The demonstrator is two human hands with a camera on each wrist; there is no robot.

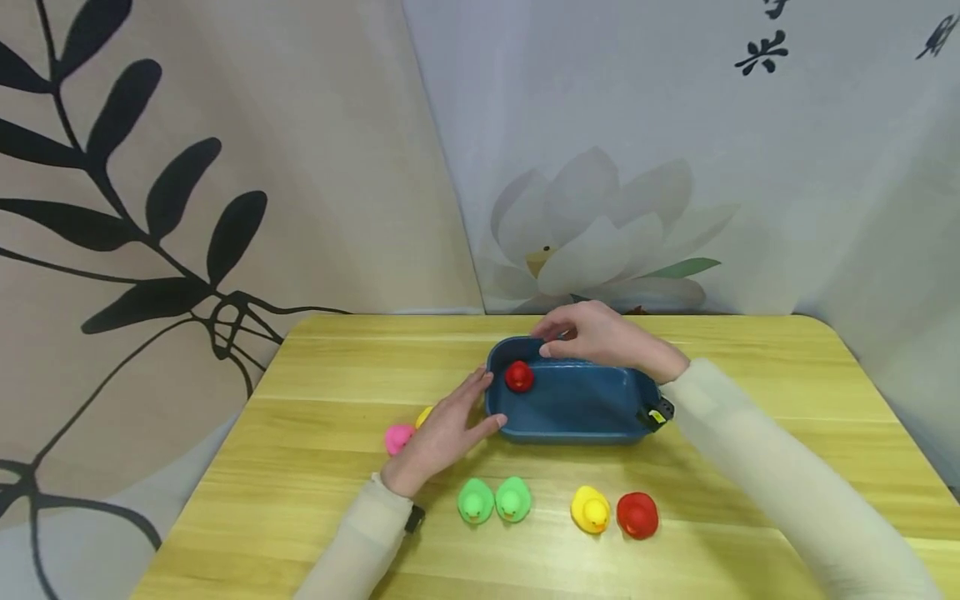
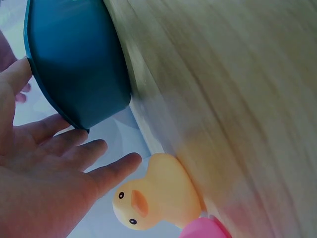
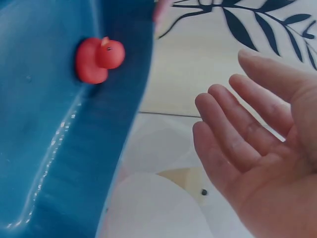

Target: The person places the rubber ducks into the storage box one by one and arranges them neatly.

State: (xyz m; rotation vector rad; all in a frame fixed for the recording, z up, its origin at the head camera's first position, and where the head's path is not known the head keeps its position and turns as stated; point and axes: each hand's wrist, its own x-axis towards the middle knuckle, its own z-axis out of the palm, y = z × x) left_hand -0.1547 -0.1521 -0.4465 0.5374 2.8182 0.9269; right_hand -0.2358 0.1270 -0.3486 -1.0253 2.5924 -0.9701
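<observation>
A blue plastic bin (image 1: 573, 404) stands toward the back of the wooden table, with one red rubber duck (image 1: 519, 377) inside near its left end. At that left end, my left hand (image 1: 442, 433) touches the rim with extended fingers, the thumb by the front corner. The left wrist view shows its fingertips along the bin's edge (image 2: 79, 64). My right hand (image 1: 596, 337) hovers over the far rim, fingers loosely bent and holding nothing. In the right wrist view that hand (image 3: 257, 144) is apart from the bin wall (image 3: 131, 94), palm showing.
Left of the bin, partly behind my left hand, sit a yellow duck (image 2: 163, 193) and a pink duck (image 1: 398, 438). In front are two green ducks (image 1: 476, 501), another yellow duck (image 1: 590, 509) and another red duck (image 1: 637, 515). A printed backdrop (image 1: 337, 150) rises behind the table.
</observation>
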